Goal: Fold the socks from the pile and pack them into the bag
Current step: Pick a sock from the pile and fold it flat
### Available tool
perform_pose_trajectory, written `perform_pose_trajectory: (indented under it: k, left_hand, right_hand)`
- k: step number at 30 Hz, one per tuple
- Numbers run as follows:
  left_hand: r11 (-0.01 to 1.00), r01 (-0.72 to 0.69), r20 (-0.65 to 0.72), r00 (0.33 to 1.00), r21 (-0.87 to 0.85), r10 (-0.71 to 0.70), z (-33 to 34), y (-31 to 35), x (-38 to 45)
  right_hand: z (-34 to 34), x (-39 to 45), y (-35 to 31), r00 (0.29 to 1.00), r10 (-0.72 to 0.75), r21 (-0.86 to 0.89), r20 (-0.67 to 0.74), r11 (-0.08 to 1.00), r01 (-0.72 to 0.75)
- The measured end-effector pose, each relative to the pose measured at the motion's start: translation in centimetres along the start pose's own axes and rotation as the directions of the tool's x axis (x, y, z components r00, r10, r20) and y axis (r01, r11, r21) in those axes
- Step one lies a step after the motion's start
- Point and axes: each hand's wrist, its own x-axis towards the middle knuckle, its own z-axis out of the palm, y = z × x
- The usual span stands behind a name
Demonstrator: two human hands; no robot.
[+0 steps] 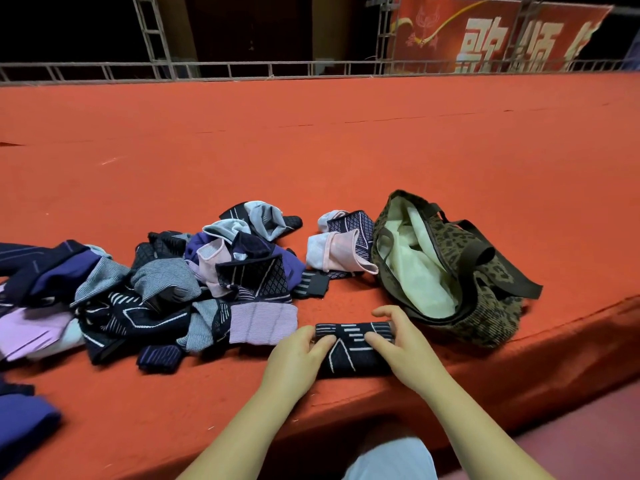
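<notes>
Folding step: left hand (299, 355) and right hand (398, 341) grip the dark sock (353, 351), apparently doubled; next, transfer into the open bag (485, 271).

Both hands low and close together, left hand (298, 355) curled, right hand (401, 344) curled (thumb raised), forearms converging

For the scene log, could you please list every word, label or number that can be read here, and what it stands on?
"歌颂": large pale characters on the red banner behind the railing; a third character after them is cut off and unreadable.
Socks in the pile, the folded sock under both hands, and the leopard-print bag: patterns only, no readable text.
</notes>
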Motion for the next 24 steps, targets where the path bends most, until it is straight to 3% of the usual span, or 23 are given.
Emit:
perform_pose_trajectory:
  k: [3,6,9,12,14,17,18,21,24]
  left_hand:
    - [0.991,0.048,0.026,0.998,0.129,-0.052,-0.3,0.4,0.7]
    - [0.957,0.114,0.093,0.985,0.268,-0.144,-0.5,1.3,1.3]
    - [0.937,0.17,0.22,0.945,0.306,-0.243,-0.9,2.1,1.8]
    - [0.979,0.139,0.336,0.924,0.15,-0.182,-1.1,1.6,1.9]
    - [0.983,0.147,0.329,0.939,-0.113,-0.102,-1.0,1.1,1.6]
    - [0.751,0.288,0.341,0.936,-0.595,-0.088,-1.1,2.6,1.2]
    - [0.684,0.291,0.324,0.942,-0.669,-0.085,-1.1,3.2,1.4]
    - [0.562,0.218,0.222,0.973,-0.798,-0.062,-1.1,5.8,3.4]
    - [0.55,0.167,0.191,0.982,-0.818,-0.015,-0.4,8.8,6.0]
  right_hand:
    - [0.6,1.3,-0.5,0.992,0.105,-0.223,-0.064,0.968,-0.117]
    - [0.7,2.1,-1.3,0.977,0.21,-0.515,-0.041,0.833,-0.201]
    - [0.3,2.5,-1.7,0.951,0.305,-0.557,0.048,0.799,-0.228]
    - [0.0,2.3,-1.7,0.939,0.325,-0.49,0.109,0.84,-0.234]
    - [-0.2,1.7,-2.0,0.949,0.287,-0.376,0.129,0.9,-0.221]
    - [-0.3,1.4,-3.0,0.967,0.226,0.119,0.122,0.963,-0.24]
    - [-0.6,1.5,-3.8,0.977,0.195,0.255,0.085,0.944,-0.211]
    - [-2.5,3.5,-5.7,0.992,0.125,0.423,-0.025,0.9,-0.103]
    - [-5.3,6.6,-6.4,0.973,0.231,0.497,-0.005,0.845,-0.198]
